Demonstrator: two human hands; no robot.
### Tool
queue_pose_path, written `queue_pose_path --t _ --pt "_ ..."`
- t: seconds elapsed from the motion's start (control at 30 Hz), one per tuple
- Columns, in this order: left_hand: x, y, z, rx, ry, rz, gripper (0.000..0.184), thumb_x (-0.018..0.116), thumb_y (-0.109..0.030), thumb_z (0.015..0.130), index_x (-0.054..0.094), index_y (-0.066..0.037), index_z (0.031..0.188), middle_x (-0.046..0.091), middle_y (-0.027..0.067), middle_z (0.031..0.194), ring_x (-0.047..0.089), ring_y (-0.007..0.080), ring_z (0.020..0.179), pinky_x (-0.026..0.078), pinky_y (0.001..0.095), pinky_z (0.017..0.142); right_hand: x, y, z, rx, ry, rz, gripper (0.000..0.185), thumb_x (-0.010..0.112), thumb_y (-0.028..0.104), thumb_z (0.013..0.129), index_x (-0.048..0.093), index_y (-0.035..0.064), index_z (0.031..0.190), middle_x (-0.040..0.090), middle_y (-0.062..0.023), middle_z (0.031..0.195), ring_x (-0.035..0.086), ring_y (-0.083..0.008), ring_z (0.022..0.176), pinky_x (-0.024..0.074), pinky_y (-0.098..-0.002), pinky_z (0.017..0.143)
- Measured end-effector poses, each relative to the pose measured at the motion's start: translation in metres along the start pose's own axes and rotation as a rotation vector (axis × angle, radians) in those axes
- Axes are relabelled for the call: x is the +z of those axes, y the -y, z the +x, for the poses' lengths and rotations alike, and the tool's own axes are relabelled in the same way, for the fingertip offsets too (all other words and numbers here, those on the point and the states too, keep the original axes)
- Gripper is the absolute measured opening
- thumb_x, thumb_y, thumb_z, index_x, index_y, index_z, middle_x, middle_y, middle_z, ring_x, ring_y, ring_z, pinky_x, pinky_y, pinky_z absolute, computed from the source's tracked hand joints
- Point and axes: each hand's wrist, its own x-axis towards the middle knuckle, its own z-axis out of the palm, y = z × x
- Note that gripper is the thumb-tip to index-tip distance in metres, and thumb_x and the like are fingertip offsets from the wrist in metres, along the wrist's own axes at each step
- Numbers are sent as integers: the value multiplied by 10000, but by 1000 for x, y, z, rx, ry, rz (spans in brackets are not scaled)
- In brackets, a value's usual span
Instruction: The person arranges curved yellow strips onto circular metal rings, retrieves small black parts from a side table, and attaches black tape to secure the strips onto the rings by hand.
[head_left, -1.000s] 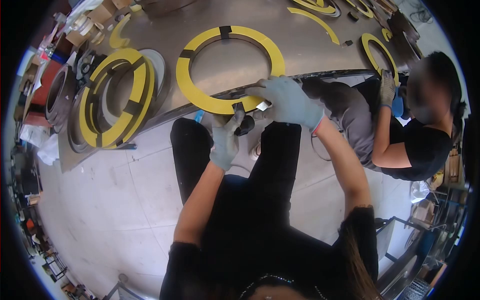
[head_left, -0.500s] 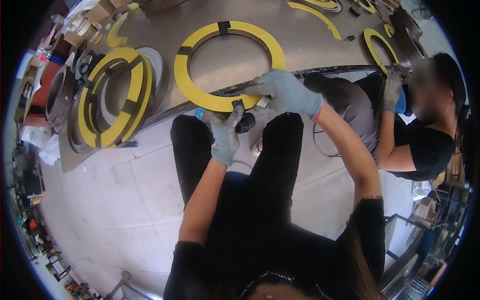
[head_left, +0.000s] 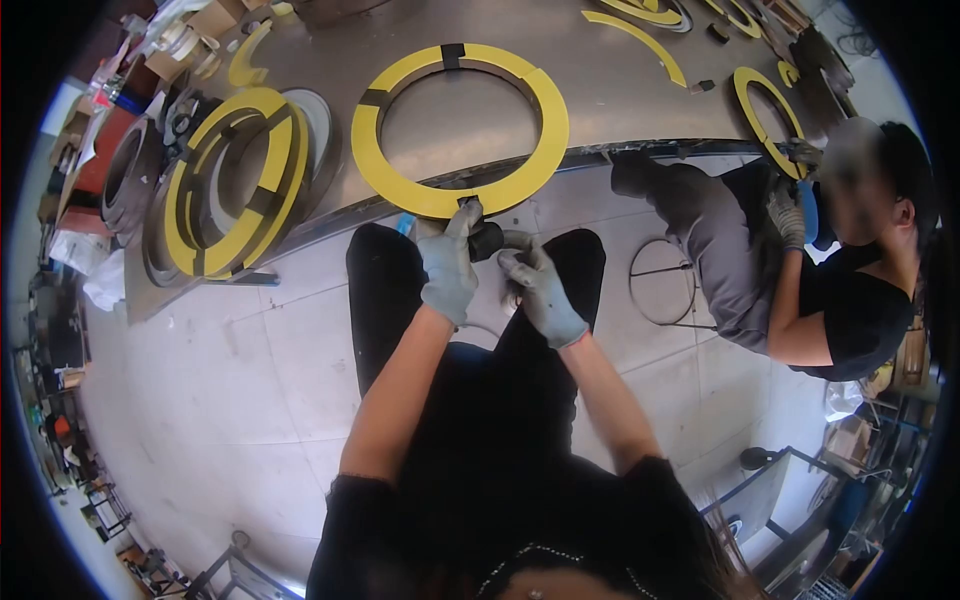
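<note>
A large yellow-faced ring (head_left: 543, 150) lies at the table's near edge, with black tape patches (head_left: 452, 57) across its face at the far side and left. My gloved left hand (head_left: 450, 268) grips the ring's near rim, its thumb on a short black tape piece. A black tape roll (head_left: 487, 241) hangs just below the rim, between my hands. My gloved right hand (head_left: 543, 295) is beside the roll with its fingers curled; what they hold, if anything, I cannot make out.
Taped yellow rings (head_left: 270, 170) lean together at left, near a grey disc. Curved yellow strips (head_left: 640, 42) lie on the metal table (head_left: 320, 100). At right a seated co-worker (head_left: 850, 290) holds another yellow ring (head_left: 745, 95). A thin wire hoop (head_left: 632, 280) is on the floor.
My right hand has come off the ring's near right side and moved down and toward me, beside the tape roll. My left hand stays at the near rim.
</note>
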Motion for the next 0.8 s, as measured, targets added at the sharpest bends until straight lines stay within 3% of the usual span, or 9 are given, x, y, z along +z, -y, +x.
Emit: queue_pose_path --t 0.1,0.23,0.4,0.47,0.57,0.6,0.7,0.77,0.8 --pt "-10 7 9 -30 7 15 318 714 11 811 594 -41 1101 658 26 987 628 125 843 510 272 758 17 -22 8 -29 121 50 361 640 254 958 527 54 1237 529 46 852 466 -51 705 403 -224 648" --pt "-14 5 11 -72 18 13 312 712 -5 817 586 -48 1099 666 33 973 639 146 812 520 283 721 26 -48 18 -485 -70 -192 287 646 270 957 639 47 1138 535 -33 1026 533 -133 928 447 -294 815" --pt "-18 -9 -9 -222 46 -24 352 697 -31 851 546 -104 1161 663 61 1016 667 213 900 568 373 753 4 -83 90 -602 -40 -328 177 609 196 958 667 66 1063 608 -43 932 595 -166 821 487 -326 784" --pt "-20 -11 -12 -232 120 -178 386 663 15 860 529 -129 1193 657 63 1049 664 222 978 560 427 874 0 -69 92 -432 14 -286 168 574 157 955 652 107 1096 638 -8 852 582 -177 663 496 -325 666" --pt "-23 3 -11 -155 126 -277 400 638 44 865 516 -121 1208 652 63 1066 659 230 1012 536 463 950 26 -17 51 -46 -119 592 208 576 167 953 615 107 1148 623 1 850 557 -113 662 453 -290 578" --pt "-17 2 -14 -94 99 -291 402 625 66 863 518 -114 1206 645 70 1096 664 246 1013 527 483 981 15 -12 39 90 -206 508 244 583 184 955 577 87 1179 597 -4 831 503 -59 620 402 -257 534" --pt "-20 7 -11 -85 134 -292 417 626 51 870 511 -121 1232 632 72 1146 657 263 1032 522 488 982 21 56 -4 -251 -539 10 234 571 210 978 614 32 1124 568 -4 740 395 -46 477 333 -228 439" --pt "-22 10 -9 -144 84 -414 451 637 -21 886 483 -139 1293 614 64 1197 607 276 1131 489 510 1018 24 98 2 -300 -328 -260 310 554 264 992 607 31 1189 584 -24 712 381 -23 467 261 -208 396" --pt "-25 10 -7 -174 62 -469 473 642 -56 894 468 -147 1324 605 61 1222 582 283 1180 472 520 1036 36 120 6 -76 -203 -244 356 565 287 988 593 9 1209 600 -44 715 391 -21 458 283 -196 408"
